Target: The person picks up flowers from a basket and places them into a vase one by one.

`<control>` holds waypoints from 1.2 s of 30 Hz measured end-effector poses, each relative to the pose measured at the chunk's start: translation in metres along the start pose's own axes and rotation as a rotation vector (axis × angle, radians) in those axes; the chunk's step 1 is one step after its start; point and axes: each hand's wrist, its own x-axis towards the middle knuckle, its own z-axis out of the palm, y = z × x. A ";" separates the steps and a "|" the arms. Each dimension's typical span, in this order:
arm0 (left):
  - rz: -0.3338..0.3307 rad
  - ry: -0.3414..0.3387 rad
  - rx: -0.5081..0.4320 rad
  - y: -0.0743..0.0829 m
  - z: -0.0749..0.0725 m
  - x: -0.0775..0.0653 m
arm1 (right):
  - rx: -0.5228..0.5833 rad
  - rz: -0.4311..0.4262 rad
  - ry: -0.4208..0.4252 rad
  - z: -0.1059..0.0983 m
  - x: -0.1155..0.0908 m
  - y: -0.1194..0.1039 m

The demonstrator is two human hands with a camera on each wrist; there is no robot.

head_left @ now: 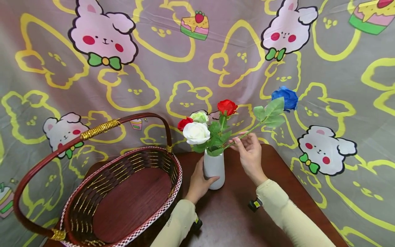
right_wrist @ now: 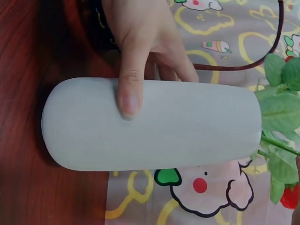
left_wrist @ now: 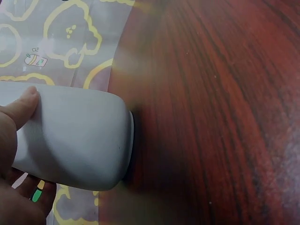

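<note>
A white vase (head_left: 215,168) stands upright on the dark red-brown table, and my left hand (head_left: 198,183) grips its side. In the right wrist view the left thumb (right_wrist: 130,91) lies across the vase wall. A white rose (head_left: 196,133), a pale green one (head_left: 200,116) and two red roses (head_left: 227,107) rise from its mouth. My right hand (head_left: 251,156) pinches the green stem of a blue rose (head_left: 286,98) between thumb and fingers. That stem slants down to the left, its lower end at the vase mouth among the leaves.
A brown woven basket (head_left: 132,202) with a tall arched handle (head_left: 100,129) and gold wrapping sits left of the vase. Behind the table (head_left: 234,219) hangs a grey cloth (head_left: 172,72) printed with cartoon rabbits. The table's right edge runs past my right forearm.
</note>
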 end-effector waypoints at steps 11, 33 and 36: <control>-0.027 -0.012 -0.019 -0.002 0.001 0.000 | -0.185 0.020 -0.047 0.014 -0.005 0.011; -0.016 -0.022 -0.006 -0.004 0.000 0.003 | -0.397 0.046 -0.082 0.016 -0.012 0.023; -0.010 -0.022 -0.003 -0.005 0.000 0.003 | -0.475 -0.001 -0.097 0.021 -0.014 0.015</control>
